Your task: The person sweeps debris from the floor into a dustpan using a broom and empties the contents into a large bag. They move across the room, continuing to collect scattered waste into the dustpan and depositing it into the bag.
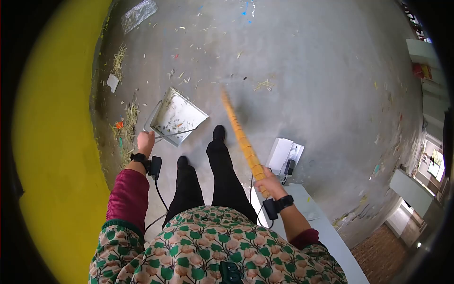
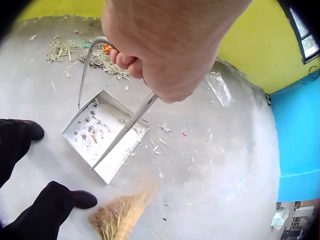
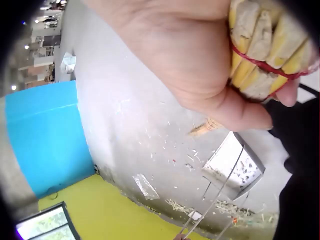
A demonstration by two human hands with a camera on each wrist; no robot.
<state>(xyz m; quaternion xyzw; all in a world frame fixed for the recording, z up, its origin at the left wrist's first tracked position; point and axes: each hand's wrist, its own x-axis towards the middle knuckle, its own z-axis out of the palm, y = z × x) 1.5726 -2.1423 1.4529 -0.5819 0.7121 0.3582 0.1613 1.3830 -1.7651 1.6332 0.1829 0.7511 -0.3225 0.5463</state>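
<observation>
My left hand grips the bent metal handle of a white dustpan. The pan lies on the grey floor with small bits of debris scattered inside it, also seen in the left wrist view below the hand. My right hand holds a straw broom by its bound, yellowish shaft. Red binding shows on the broom's shaft in the right wrist view. Blurred broom bristles are near the pan's open side in the left wrist view, close to a dark shoe.
Straw litter and a white scrap lie along the yellow wall. Clear plastic sits farther ahead. A white box with a black adapter stands at right, beside a pale surface. Loose bits dot the floor.
</observation>
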